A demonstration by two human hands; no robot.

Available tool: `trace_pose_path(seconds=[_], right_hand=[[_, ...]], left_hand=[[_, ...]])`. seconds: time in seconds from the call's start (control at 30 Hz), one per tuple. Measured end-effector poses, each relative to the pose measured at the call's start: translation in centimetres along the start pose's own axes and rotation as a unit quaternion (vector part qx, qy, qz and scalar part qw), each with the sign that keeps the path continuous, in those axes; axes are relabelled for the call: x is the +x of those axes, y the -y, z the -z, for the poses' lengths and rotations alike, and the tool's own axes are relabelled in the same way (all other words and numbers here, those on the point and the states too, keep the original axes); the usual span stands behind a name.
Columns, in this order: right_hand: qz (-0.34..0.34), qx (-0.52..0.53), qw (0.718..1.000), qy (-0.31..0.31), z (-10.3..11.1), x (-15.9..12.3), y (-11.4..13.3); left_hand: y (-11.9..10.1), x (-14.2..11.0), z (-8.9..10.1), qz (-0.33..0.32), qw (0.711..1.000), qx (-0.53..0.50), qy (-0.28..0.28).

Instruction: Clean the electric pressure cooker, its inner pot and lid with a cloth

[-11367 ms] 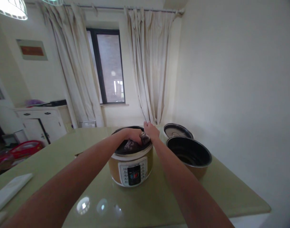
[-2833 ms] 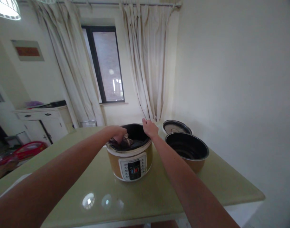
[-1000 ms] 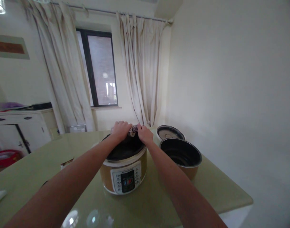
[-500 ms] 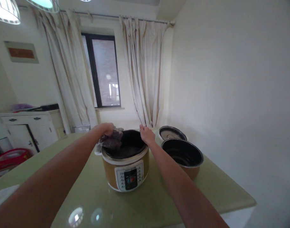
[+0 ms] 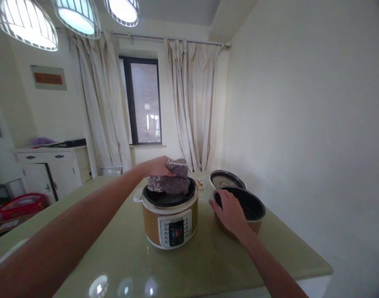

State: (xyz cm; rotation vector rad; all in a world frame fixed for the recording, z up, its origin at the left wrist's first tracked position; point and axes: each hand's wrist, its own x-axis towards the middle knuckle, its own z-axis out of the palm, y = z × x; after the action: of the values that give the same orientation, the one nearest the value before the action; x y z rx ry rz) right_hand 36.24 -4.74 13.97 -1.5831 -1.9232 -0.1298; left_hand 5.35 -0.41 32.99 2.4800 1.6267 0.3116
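My left hand (image 5: 160, 166) grips a bunched purple-grey cloth (image 5: 170, 184) above the open top of the electric cooker (image 5: 152, 223), whose lower folds hang into the dark opening. The cooker is gold with a white rim and a button panel (image 5: 176, 231) facing me. To its right, my right hand (image 5: 231, 211) rests at the near-left rim of the black-lined inner pot (image 5: 260, 203), fingers apart over the edge. It does not look wrapped round anything. Behind that pot lies a round lid (image 5: 227, 179).
Everything stands on a glossy green table (image 5: 121, 240), its right corner near the white wall (image 5: 301, 136). A small pale item (image 5: 199, 183) lies behind the cooker. At left are a white cabinet (image 5: 61, 169) and a red basket (image 5: 30, 203). Lamps (image 5: 77, 18) hang overhead.
My left hand has moved right with the cloth, from the cooker's left rim to over its opening. My right hand has left the cooker's right rim and reached the pot. The view has tilted up slightly.
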Motion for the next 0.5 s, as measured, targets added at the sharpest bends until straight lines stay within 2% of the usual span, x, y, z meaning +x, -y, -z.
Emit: trace_pose_path(seconds=[0.07, 0.13, 0.2, 0.27, 0.37, 0.5], right_hand=[[-0.025, -0.080, 0.996, 0.029, 0.7, -2.5, -3.5], [-0.031, -0.135, 0.985, 0.099, 1.3, -4.1, -6.0], [-0.019, -0.175, 0.973, 0.151, 1.9, -4.9, -7.3], [-0.008, -0.202, 0.965, 0.168, 2.4, -5.4, -7.7], [-0.004, -0.210, 0.965, 0.154, 3.1, -6.6, -8.1], [0.028, -0.180, 0.979, 0.089, 3.4, -9.6, -10.0]], left_hand=[[-3.3, 0.5, -0.7, -0.023, 0.995, 0.048, -0.089], [-6.9, 0.8, -2.1, -0.009, 0.985, 0.077, -0.156], [-10.3, 0.8, -4.1, -0.011, 0.974, 0.084, -0.209], [-13.0, 0.5, -6.6, -0.048, 0.964, 0.089, -0.245], [-14.9, -0.3, -11.5, -0.085, 0.945, 0.096, -0.301], [-14.3, -0.8, -19.0, -0.101, 0.927, 0.085, -0.351]])
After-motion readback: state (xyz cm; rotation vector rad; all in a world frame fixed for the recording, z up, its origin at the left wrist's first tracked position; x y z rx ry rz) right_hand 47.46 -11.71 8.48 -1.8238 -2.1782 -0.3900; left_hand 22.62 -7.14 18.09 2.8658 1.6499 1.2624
